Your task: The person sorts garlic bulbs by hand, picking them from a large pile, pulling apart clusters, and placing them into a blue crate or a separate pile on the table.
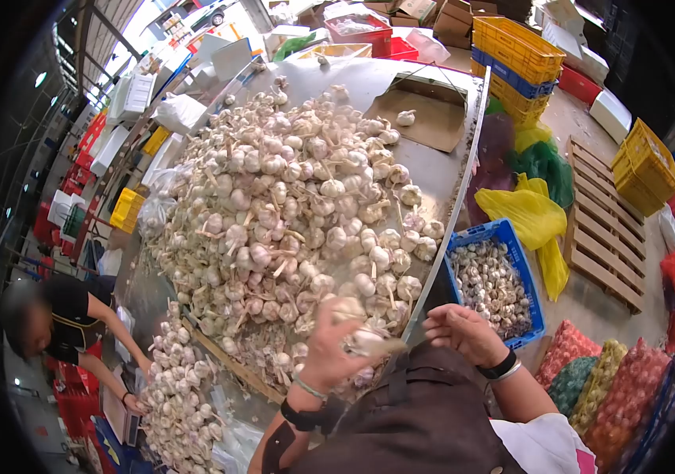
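A big heap of garlic bulbs (pixel 274 197), many with stems on, covers the metal table (pixel 452 170) in front of me. At the heap's near edge my left hand (pixel 323 351) is curled around a garlic bulb (pixel 365 342), slightly blurred, its stem pointing right. Another blurred bulb (pixel 344 308) shows by its fingertips. To the right, my right hand (pixel 468 333) hovers by the near corner of a blue crate (pixel 533 296) of trimmed garlic. Its fingers are loosely bent and apart, with nothing visible in them.
At left, a co-worker (pixel 69 320) reaches toward a smaller garlic pile (pixel 179 395) behind a wooden divider (pixel 231 363). Flattened cardboard (pixel 416 118) lies at the table's far end. Right of the table are yellow net bags (pixel 523 213), a wooden pallet (pixel 606 229), stacked crates (pixel 515 59) and filled mesh sacks (pixel 629 395).
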`<state>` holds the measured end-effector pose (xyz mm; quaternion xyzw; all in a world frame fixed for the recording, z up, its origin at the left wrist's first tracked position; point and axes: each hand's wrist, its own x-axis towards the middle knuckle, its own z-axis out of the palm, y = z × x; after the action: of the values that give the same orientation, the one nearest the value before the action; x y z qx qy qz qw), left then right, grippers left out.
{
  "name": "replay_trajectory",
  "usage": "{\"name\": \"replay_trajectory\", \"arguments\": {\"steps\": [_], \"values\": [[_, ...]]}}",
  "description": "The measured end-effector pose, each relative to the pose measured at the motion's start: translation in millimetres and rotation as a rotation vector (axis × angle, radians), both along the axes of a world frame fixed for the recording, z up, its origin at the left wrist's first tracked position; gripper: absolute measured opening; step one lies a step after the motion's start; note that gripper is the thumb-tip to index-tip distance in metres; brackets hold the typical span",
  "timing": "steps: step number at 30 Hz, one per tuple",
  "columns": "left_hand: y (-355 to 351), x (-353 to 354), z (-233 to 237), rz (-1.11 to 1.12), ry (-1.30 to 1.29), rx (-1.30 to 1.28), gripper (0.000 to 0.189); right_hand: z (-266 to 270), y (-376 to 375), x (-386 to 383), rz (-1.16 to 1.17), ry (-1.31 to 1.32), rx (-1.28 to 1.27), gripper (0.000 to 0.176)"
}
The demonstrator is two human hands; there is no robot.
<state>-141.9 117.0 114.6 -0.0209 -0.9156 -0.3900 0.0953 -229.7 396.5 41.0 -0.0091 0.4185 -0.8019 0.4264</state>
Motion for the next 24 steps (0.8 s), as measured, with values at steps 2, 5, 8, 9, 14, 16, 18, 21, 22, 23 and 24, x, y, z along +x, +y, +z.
{"name": "replay_trajectory", "arguments": {"steps": [2,5,8,9,14,16,18,21,22,23,24], "values": [[34.7,-9.0,16.9,-0.245,0.068,-0.035,0.045,23.9,-25.5,9.1,0.119,-0.208,-0.216,0.058],[70.5,-17.2,-2.5,-0.413,0.032,-0.069,0.055,6.2,-28.4,16.9,0.099,-0.456,-0.388,0.065],[73.3,-23.1,-6.1,-0.433,0.107,-0.134,0.061,-16.7,-9.4,14.9,-0.079,-0.636,-0.413,0.056],[69.3,-22.9,-9.7,-0.428,0.097,-0.13,0.061,-24.6,1.9,14.3,-0.119,-0.685,-0.479,0.053],[21.2,-25.1,-83.0,-0.274,0.005,-0.038,0.045,-81.1,70.5,-4.2,-0.691,-0.652,-0.24,0.044],[6.8,-31.8,-100.4,-0.155,-0.024,-0.032,0.04,-110.0,96.6,-25.5,-1.053,-0.6,-0.198,0.044],[-2.8,-47.0,-102.6,0.118,0.012,-0.225,0.035,-120.7,114.0,-45.6,-1.211,-0.532,-0.203,0.044],[-10.2,-68.7,-117.5,0.111,-0.227,-0.367,0.038,-94.4,102.7,-69.7,-0.899,-0.628,-0.405,0.04],[-9.5,-72.8,-121.6,0.112,-0.217,-0.364,0.038,-69.1,72.2,-72.7,-0.761,-0.412,-0.3,0.038],[-8.2,-77.0,-125.3,0.128,-0.213,-0.423,0.037,-43.2,40.7,-74.1,-0.62,-0.198,-0.195,0.036],[-8.4,-79.8,-131.1,0.145,-0.21,-0.48,0.036,-15.4,12.1,-72.2,-0.517,-0.128,-0.104,0.035]]}}
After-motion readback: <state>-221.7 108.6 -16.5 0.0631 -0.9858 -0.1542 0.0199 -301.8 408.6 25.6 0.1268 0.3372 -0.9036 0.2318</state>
